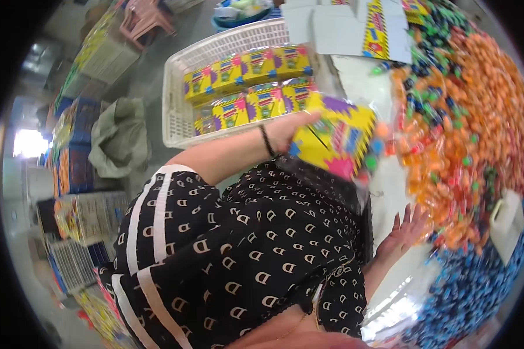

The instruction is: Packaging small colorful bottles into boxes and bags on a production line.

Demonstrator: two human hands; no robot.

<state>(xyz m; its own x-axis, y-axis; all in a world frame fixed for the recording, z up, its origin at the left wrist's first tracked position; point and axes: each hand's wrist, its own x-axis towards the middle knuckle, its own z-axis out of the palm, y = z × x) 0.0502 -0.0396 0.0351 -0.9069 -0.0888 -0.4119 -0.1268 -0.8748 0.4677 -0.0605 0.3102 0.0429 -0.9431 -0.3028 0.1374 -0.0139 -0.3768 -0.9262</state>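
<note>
My left hand [294, 129] grips one edge of a bright yellow printed box [335, 136] with purple and pink patches. The box is tilted in front of my body, and clear wrapping with small coloured pieces shows along its right side. Behind that arm, a white plastic basket [174, 119] holds rows of similar yellow boxes [259, 64]. My right hand [397, 237] has its fingers spread, holding nothing, beside a heap of orange wrapped sweets [448, 200] on the white tabletop [384, 198].
Blue wrapped sweets [466, 285] pile up at the lower right, with a whitish scoop [506, 224] among the heaps. White cardboard [337, 29] lies at the table's far end. Leftward on the floor are a grey-green sack [119, 139], crates [90, 215] and a pink chair [147, 22].
</note>
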